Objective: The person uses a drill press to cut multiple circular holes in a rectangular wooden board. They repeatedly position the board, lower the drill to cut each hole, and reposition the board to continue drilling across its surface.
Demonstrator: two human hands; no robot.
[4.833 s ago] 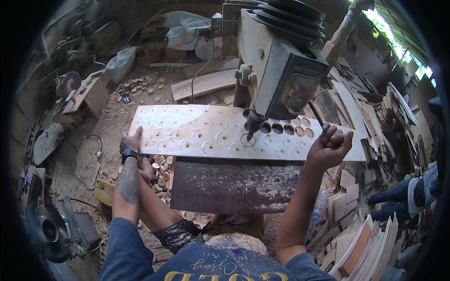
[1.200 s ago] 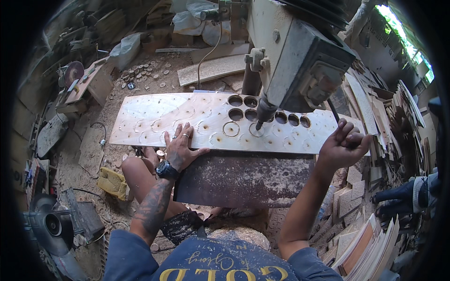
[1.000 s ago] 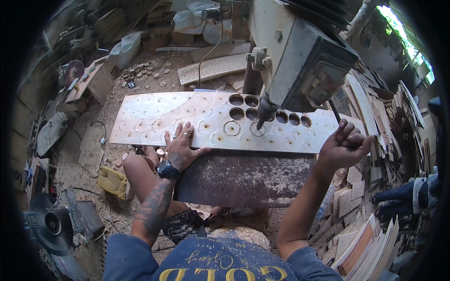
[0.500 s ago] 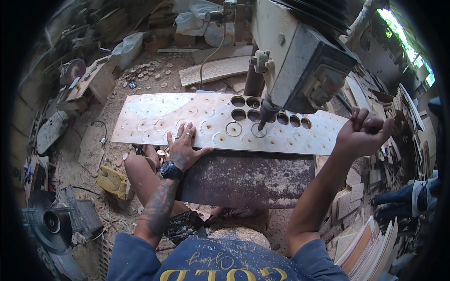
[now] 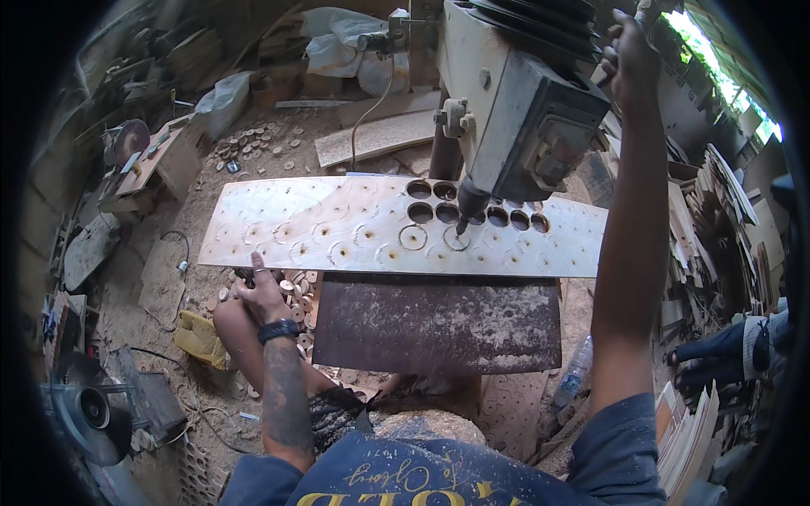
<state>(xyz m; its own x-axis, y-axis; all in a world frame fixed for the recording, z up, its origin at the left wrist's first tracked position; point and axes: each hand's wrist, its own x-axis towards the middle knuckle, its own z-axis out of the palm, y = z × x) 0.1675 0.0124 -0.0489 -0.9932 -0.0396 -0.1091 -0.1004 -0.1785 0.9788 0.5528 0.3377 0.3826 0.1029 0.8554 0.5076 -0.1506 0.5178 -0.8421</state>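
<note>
Head view: under the drill (image 5: 494, 93), the pale board (image 5: 274, 216), probably stiff and fairly light, suits an edge hold, the left hand (image 5: 265, 298) clamping its fingers there, though whether the right hand (image 5: 634, 63) grips anything I cannot tell.

On the dark blue T-shirt (image 5: 439, 460), large yellow block capitals (image 5: 396, 500) are seen upside down, cut off by the lower edge; farther up, smaller yellow script (image 5: 392, 478) is printed, only partly legible.
</note>
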